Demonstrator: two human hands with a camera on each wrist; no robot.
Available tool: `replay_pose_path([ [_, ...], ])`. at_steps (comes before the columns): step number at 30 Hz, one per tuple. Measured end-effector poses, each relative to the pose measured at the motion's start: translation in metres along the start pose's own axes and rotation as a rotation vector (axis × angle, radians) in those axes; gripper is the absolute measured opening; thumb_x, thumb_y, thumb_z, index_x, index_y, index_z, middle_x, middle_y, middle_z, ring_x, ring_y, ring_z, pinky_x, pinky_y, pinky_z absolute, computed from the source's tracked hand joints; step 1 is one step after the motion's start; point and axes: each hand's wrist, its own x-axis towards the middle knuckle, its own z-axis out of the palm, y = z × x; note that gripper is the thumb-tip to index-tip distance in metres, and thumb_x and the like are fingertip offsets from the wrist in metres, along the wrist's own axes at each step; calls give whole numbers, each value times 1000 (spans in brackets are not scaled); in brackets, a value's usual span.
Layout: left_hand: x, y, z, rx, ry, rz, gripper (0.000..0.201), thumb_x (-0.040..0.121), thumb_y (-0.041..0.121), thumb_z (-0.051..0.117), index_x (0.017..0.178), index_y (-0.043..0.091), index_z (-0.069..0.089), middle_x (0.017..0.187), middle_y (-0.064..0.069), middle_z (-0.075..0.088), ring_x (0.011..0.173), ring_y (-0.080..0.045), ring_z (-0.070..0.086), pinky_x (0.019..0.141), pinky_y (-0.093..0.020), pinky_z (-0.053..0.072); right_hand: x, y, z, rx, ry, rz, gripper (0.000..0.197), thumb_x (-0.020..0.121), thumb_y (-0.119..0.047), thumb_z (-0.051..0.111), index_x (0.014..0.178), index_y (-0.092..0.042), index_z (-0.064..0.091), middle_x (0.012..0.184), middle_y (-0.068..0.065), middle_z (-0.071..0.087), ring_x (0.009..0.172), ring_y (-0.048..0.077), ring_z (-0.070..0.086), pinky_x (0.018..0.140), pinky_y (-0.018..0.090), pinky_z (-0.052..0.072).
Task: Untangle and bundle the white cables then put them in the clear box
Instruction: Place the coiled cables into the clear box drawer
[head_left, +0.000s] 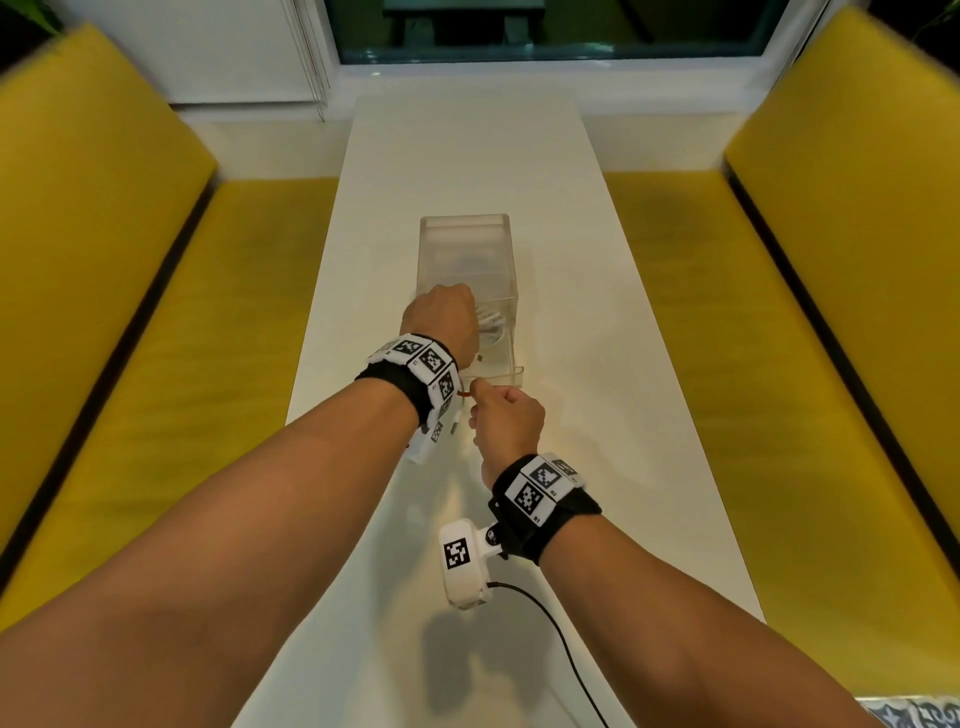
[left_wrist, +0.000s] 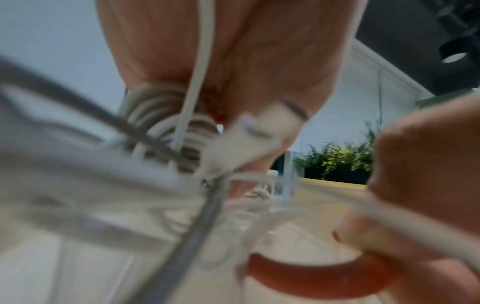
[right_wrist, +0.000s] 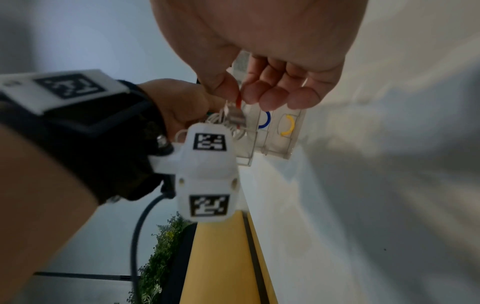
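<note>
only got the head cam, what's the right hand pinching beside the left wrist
Observer: The right hand pinches a red rubber band between thumb and forefinger.
Operator: any other bands around
Observer: Yes, a blue band and a yellow band lie in separate compartments of a small clear tray.
Operator: is the cable in the left hand coiled
Observer: The left hand grips a coiled white cable; one strand runs loose across the coil.
</note>
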Motion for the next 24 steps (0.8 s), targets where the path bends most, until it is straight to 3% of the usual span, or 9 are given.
replay_pose_path([
  [3, 3, 4, 0, -161, 42, -106, 5, 87, 1, 62, 87, 6, 63, 107, -15, 69, 100, -33, 67, 70, -32, 44, -1, 2, 0, 5, -10, 4, 25, 80, -15, 70, 59, -12, 56, 64, 10, 57, 58, 21, 48, 50, 27, 39],
  [5, 2, 0, 8, -247, 99, -110, 6, 87, 3, 61, 86, 8, 59, 101, -14, 69, 93, -33, 66, 67, -32, 44, 1, 3, -1, 1, -9, 4, 26, 80, -14, 70, 58, -12, 56, 62, 9, 57, 58, 21, 49, 51, 28, 39],
  [9, -10, -20, 18, -423, 204, 0, 25, 90, 35, 69, 86, 11, 63, 79, -3, 64, 72, -24, 58, 65, -32, 48, 2, 0, -2, 13, -21, 14, 26, 81, -12, 70, 59, -13, 56, 59, 4, 57, 55, 19, 49, 47, 23, 38],
  [12, -23, -33, 20, -370, 118, 137, 41, 100, 43, 45, 73, 16, 61, 66, 2, 61, 68, -23, 58, 75, -37, 45, 1, -1, -4, 38, -34, 24, 22, 82, -10, 69, 64, -8, 56, 62, 9, 53, 56, 21, 45, 40, 19, 35],
  [13, -26, -35, 17, -339, 66, 172, 41, 100, 37, 38, 73, 16, 60, 69, 1, 62, 74, -25, 60, 83, -40, 40, 1, -2, -4, 39, -29, 18, 19, 81, -10, 69, 67, -6, 56, 63, 10, 53, 58, 21, 45, 40, 19, 34],
  [15, -29, -38, 10, -269, -43, 180, 35, 96, 30, 37, 98, 14, 68, 104, -3, 67, 104, -28, 56, 93, -43, 30, 2, -4, -5, 31, -10, 10, 18, 80, -12, 69, 68, -6, 58, 63, 11, 53, 60, 21, 45, 42, 21, 34],
  [17, -28, -39, 3, -174, -136, 152, 40, 94, 33, 49, 129, 17, 61, 134, -5, 49, 124, -28, 39, 103, -44, 29, 2, -6, -5, 18, -7, 12, 18, 79, -13, 70, 68, -5, 59, 62, 11, 54, 58, 21, 46, 43, 21, 35],
  [19, -28, -36, -2, -148, -224, 135, 55, 91, 39, 58, 141, 17, 52, 140, -9, 38, 130, -30, 33, 110, -46, 33, 1, -7, -6, 20, -11, 20, 16, 80, -14, 71, 69, -5, 62, 61, 9, 56, 56, 21, 48, 43, 21, 36],
  [24, -22, -34, -13, -87, -404, 144, 74, 84, 49, 67, 146, 17, 43, 143, -9, 33, 135, -30, 33, 109, -48, 38, 1, -8, -11, 29, -25, 40, 21, 80, -13, 70, 61, -9, 62, 56, 4, 58, 54, 20, 52, 46, 24, 38],
])
